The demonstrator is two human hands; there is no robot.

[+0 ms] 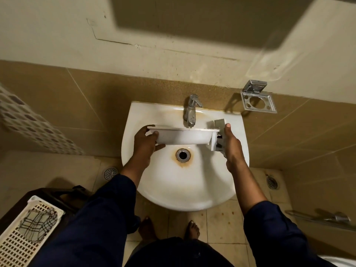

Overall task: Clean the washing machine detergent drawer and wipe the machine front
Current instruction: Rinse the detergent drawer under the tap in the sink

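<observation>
Centre frame: detergent drawer (181, 136) white, sink (185, 189) white with rust-orange stains; lower left, cream basket (13, 247), cloth (38, 224) apparently grey plaid.

You're in a small home bathroom, pretty clearly. There's a white sink (192, 201) against the far wall with a chrome tap (190, 109) and a rust ring round its plughole (183, 155). Tan wall tiles (57, 89), a chrome toothbrush holder (258, 101) far right, a floor drain (110, 173) left of the basin, and a plastic laundry basket (23, 234) near left.
</observation>
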